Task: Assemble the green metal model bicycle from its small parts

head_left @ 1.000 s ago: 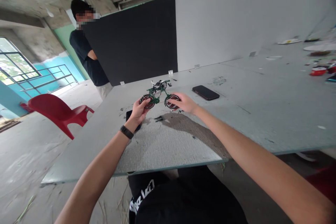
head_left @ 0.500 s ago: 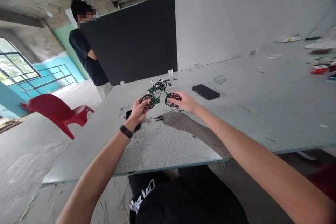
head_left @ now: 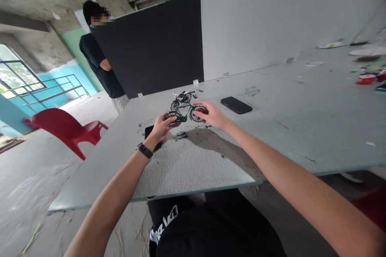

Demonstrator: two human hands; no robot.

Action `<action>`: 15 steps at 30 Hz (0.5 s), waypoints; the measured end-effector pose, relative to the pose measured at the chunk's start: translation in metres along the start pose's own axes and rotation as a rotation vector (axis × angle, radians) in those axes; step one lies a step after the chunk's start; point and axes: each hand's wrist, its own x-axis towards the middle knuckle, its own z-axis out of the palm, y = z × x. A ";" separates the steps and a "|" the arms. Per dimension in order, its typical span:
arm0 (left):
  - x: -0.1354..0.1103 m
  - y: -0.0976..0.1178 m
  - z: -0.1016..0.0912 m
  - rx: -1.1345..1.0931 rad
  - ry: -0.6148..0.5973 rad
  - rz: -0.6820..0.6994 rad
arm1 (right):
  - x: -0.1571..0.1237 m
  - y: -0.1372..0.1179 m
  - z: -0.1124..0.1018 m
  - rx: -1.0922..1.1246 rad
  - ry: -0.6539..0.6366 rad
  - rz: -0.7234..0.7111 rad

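Note:
A small green model bicycle is held up between my two hands above the table. My left hand pinches its left wheel, thumb across the spokes. On the other side, my right hand grips the right wheel between thumb and fingers. Just behind it stands a second model bicycle, dark with silvery handlebars, partly covered by the green one. Below my hands lie small dark parts on the tabletop. A dark flat object is partly hidden under my left hand.
A black smartphone lies right of my hands on the grey table. Black and white panels stand along the far edge, with a person behind. Red items and scraps sit far right. A red chair stands left.
The green bicycle has turned slightly in my hands, its left wheel lower and a little to the right. The second bicycle behind it shows more clearly.

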 end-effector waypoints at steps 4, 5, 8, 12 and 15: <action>0.000 -0.002 0.001 0.041 0.018 0.027 | 0.000 -0.001 0.001 -0.003 0.004 0.002; 0.001 -0.003 0.001 0.065 0.033 0.035 | 0.001 0.000 0.002 -0.005 0.003 0.011; 0.003 -0.006 -0.001 0.166 0.080 0.062 | 0.001 0.002 0.005 -0.009 -0.016 0.027; 0.006 -0.007 -0.006 0.216 0.064 0.069 | 0.000 0.005 0.010 0.047 -0.021 0.083; 0.006 -0.006 -0.009 0.194 0.033 0.054 | -0.001 0.006 0.012 0.174 -0.020 0.179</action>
